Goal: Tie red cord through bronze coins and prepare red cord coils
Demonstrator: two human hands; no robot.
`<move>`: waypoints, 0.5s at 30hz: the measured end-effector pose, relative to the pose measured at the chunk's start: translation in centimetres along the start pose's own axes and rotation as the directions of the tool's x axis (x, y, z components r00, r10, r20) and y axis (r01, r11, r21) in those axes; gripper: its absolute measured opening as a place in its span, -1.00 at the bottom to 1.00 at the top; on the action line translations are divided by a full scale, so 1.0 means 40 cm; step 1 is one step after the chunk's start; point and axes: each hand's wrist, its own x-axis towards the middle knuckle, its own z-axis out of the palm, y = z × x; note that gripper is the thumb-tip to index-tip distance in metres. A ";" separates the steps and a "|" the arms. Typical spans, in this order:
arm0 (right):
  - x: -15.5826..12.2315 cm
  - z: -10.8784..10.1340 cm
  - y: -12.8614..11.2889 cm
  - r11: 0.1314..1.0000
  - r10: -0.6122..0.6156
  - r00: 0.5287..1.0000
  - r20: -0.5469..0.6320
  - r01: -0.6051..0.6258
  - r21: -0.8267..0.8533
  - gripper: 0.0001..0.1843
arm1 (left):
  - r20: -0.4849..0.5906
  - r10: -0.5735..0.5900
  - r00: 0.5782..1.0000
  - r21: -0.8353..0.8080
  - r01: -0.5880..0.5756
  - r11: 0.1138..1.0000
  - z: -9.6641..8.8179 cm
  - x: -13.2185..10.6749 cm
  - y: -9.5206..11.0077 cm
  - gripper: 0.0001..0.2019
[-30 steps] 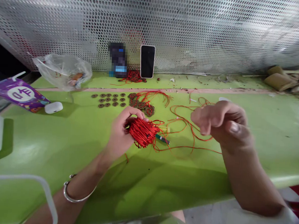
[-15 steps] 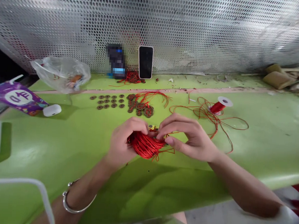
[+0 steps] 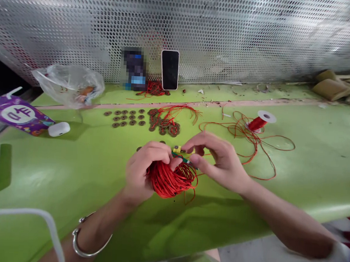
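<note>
My left hand is closed around a thick bundle of red cord just above the green table. My right hand meets it from the right, thumb and forefinger pinched on strands at the top of the bundle. A small yellow object and a dark green pen-like tool lie right behind my fingers. A silver bangle circles my left wrist.
Rows of brown coins and coins tied with red cord lie farther back. A red thread spool with loose thread sits at right. A phone leans on the perforated metal wall; plastic bag, purple pouch, white earbud case at left.
My right hand came down from the raised position at right and joined the left on the bundle. The bundle has shifted slightly toward me, and the spool is now uncovered.
</note>
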 end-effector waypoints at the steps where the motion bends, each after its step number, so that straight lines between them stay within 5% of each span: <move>1: 0.001 0.004 0.004 0.999 0.044 0.998 0.033 -0.044 0.008 -0.88 | 0.018 -0.002 1.000 -0.004 0.002 1.000 0.001 -0.001 0.001 -0.82; 11: 0.006 0.005 0.028 0.909 0.064 0.988 0.142 -0.117 0.400 -0.95 | -0.082 -0.026 0.996 -0.032 0.023 0.999 0.010 -0.004 -0.013 -0.85; 15: 0.003 0.010 0.029 0.869 0.116 0.982 0.150 -0.173 0.464 -0.90 | -0.027 0.042 0.999 -0.036 -0.043 0.998 0.004 -0.003 -0.010 -0.86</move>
